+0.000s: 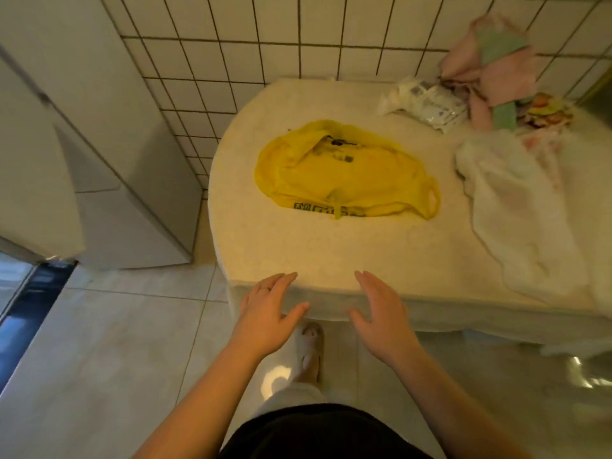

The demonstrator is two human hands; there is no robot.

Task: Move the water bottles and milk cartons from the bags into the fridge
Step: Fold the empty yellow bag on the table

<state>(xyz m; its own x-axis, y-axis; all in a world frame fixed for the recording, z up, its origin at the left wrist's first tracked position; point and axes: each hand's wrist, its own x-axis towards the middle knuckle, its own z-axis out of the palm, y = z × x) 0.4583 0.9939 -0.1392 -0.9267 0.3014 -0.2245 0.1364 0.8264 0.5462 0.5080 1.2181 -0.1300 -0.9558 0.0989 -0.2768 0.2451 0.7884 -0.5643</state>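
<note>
A person's left hand [270,313] and right hand [381,313] hover side by side at the near rounded edge of a pale stone bench [298,246]. Both are spread wide, palms turned inward, fingers straight and holding nothing. A ring shows on one finger of the left hand. Whether either hand touches the bench edge cannot be told. Below and between them, a foot in a light slipper [309,346] stands on the glossy tiled floor [116,342].

Beyond the hands, in the middle of the bench, a yellow plastic bag [344,173] lies collapsed and flat, its black print and handles facing up. To its right, well apart, a white plastic bag [520,210] lies crumpled near the bench's right side. At the far right corner sit a crinkled wipes packet [427,107] and a small colourful packet [543,111], with pink and green cloths [490,64] hanging against the white tiled wall [231,44] just above them. Left of the bench, against the same wall, stands a grey fridge [116,226].
</note>
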